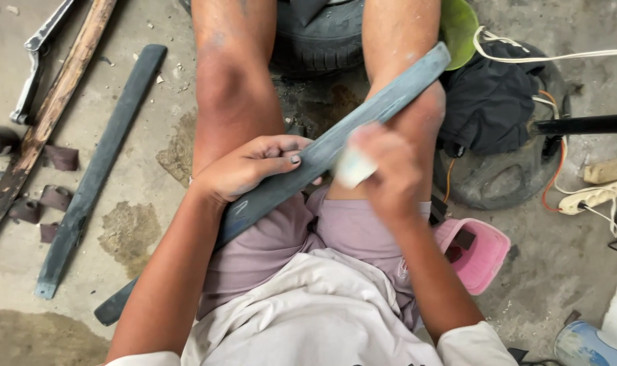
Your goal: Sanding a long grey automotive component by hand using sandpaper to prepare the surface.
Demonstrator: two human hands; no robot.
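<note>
Looking down from the head view, we are seeing a second bar lying on the floor to the left, a tyre between the knees, a pink tub at right. Our left hand is clamping the long grey-green bar across the lap (its surface dull and scuffed); our right hand is pinching a pale pad against it.

I see a rough workshop, likely a garage: a stained concrete floor, an old tyre, long metal bars lying about, a worn wooden plank, and a power strip with loose cables.
</note>
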